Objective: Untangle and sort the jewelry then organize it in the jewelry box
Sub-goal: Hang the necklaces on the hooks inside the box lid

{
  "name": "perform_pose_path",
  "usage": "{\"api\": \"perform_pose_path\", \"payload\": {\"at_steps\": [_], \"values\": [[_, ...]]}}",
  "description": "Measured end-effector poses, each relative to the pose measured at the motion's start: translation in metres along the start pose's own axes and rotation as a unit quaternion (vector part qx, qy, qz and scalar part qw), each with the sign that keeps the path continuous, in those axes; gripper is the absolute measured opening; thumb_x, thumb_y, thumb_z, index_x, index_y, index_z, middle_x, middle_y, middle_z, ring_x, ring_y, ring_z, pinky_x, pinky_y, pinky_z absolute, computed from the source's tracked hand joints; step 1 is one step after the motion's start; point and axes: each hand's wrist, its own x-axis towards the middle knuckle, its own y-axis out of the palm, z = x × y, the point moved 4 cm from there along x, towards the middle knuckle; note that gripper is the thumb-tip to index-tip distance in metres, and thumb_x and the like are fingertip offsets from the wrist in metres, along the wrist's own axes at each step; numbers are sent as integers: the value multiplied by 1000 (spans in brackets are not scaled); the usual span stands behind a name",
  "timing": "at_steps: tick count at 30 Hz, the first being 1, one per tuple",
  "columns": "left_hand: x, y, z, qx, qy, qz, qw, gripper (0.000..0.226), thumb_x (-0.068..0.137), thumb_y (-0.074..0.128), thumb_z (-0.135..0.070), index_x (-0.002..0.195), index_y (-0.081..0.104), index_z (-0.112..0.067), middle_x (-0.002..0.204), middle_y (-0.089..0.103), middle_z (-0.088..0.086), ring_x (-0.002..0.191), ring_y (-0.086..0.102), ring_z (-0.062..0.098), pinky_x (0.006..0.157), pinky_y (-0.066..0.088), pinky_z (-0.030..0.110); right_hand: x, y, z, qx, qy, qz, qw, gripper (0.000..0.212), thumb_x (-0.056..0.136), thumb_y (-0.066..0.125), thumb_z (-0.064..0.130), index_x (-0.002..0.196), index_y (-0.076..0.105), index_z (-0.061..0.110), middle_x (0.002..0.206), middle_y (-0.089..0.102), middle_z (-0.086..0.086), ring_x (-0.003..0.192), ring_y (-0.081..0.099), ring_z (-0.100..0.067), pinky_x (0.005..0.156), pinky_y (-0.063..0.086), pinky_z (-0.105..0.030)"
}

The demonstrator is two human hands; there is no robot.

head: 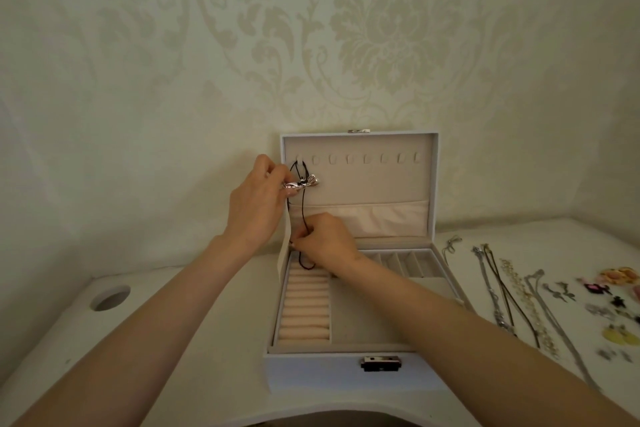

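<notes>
The jewelry box (311, 371) stands open on the white bench (173, 340), lid upright. A black cord necklace (304, 211) reaches up to the leftmost hook (298, 158) inside that lid. The left hand (256, 204) has its grip pinched on the silver pendant (302, 183) just below the hooks. The right hand (329, 239) has its grip clamped on the cord lower down, above the box's ring rolls (304, 308). Chains (502, 295) and earrings (609, 305) lie right of the box.

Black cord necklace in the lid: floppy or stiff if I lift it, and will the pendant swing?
Probably floppy: the cord droops in loose curves between the hook and the right hand. The silver pendant looks heavier than the cord, so it would likely swing or slide.
</notes>
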Motion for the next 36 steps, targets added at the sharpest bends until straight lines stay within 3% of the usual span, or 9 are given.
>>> {"api": "perform_pose_path", "payload": {"at_steps": [5, 12, 16, 18, 22, 25, 30, 32, 36], "values": [[0, 0, -2, -3, 6, -5, 1000, 17, 90, 61, -20, 102, 63, -9, 102, 50, 7, 79, 56, 22, 56, 42, 34, -18, -13, 7, -57, -64, -6, 996, 12, 75, 61, 12, 77, 67, 1, 81, 68, -14, 80, 62, -29, 69, 52, -36], [5, -1, -5, 20, 22, -1, 1000, 12, 89, 59, -9, 101, 61, -8, 101, 48, 8, 79, 55, 26, 54, 37, 32, -27, -29, 9, -230, -108, 43, 966, 18, 81, 53, 4, 97, 61, 0, 108, 61, -17, 101, 57, -33, 73, 41, -31], [8, -4, -8, 46, 51, -3, 998, 10, 87, 65, -11, 96, 61, -7, 101, 50, 10, 83, 55, 26, 52, 35, 32, -29, -26, 11, -265, -131, 45, 954, 15, 84, 54, 7, 96, 59, 0, 109, 59, -17, 100, 57, -32, 71, 37, -29], [7, -3, -9, 64, 58, -6, 996, 13, 86, 66, -13, 96, 61, -6, 101, 50, 12, 84, 55, 29, 50, 38, 33, -29, -24, 11, -249, -130, 49, 959, 4, 82, 56, 8, 85, 56, 6, 104, 60, -17, 96, 57, -31, 68, 35, -28], [3, -2, -14, 81, 81, -36, 993, 24, 75, 75, -9, 94, 62, -6, 95, 55, 13, 81, 56, 32, 48, 39, 30, -26, -26, 4, -82, -62, 56, 993, 28, 77, 61, 5, 61, 40, 16, 68, 52, -3, 61, 53, -18, 45, 37, -24], [3, 2, -21, 122, 141, -44, 981, 29, 62, 82, -6, 85, 65, -8, 84, 60, 9, 72, 55, 30, 53, 38, 30, -29, -27, -4, 88, 26, 78, 993, 27, 79, 62, -4, 66, 47, 14, 59, 51, -3, 31, 46, -4, 30, 35, -17], [6, 13, -20, 140, 153, -39, 978, 26, 61, 85, -14, 76, 63, -14, 75, 59, 2, 73, 50, 24, 55, 35, 29, -31, -29, -11, 289, 80, 96, 949, 12, 88, 57, -3, 89, 55, 9, 63, 57, -9, 36, 50, -9, 36, 44, -21], [7, 14, -19, 137, 154, -40, 978, 25, 61, 84, -15, 75, 63, -14, 75, 59, 1, 75, 49, 23, 57, 34, 28, -33, -32, -10, 300, 46, 76, 950, 5, 92, 58, 6, 88, 58, 7, 59, 54, -9, 35, 50, -10, 35, 43, -21], [5, 13, -18, 119, 156, -41, 980, 24, 63, 84, -12, 78, 65, -12, 78, 62, 4, 72, 55, 28, 59, 32, 27, -34, -39, -7, 127, -67, -13, 990, 35, 100, 47, 27, 79, 58, 1, 61, 57, -10, 46, 58, -14, 49, 51, -28]]}}
